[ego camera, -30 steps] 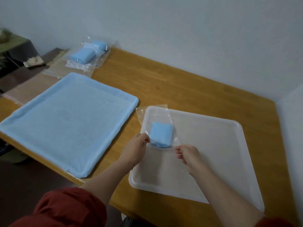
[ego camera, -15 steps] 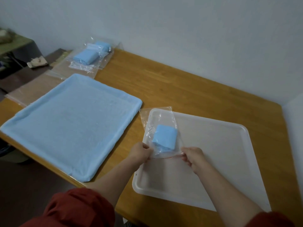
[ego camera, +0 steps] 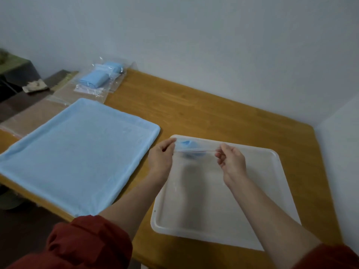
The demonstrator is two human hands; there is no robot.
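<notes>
A clear plastic bag [ego camera: 196, 149] with a folded blue cloth inside hangs lifted above the far left part of the white tray [ego camera: 275, 191]. My left hand [ego camera: 162, 156] pinches the bag's left end and my right hand [ego camera: 232, 162] pinches its right end, stretching its near edge between them. The bag is blurred, so the cloth shows only as a blue smear.
A second tray covered with a light blue cloth [ego camera: 77, 154] lies on the wooden table [ego camera: 194, 117] to the left. Clear bags with folded blue cloths [ego camera: 97, 79] sit at the far left corner. A white wall stands behind and to the right.
Both hands have raised the bag off the tray and pulled its near edge taut; it lay flat on the tray before.
</notes>
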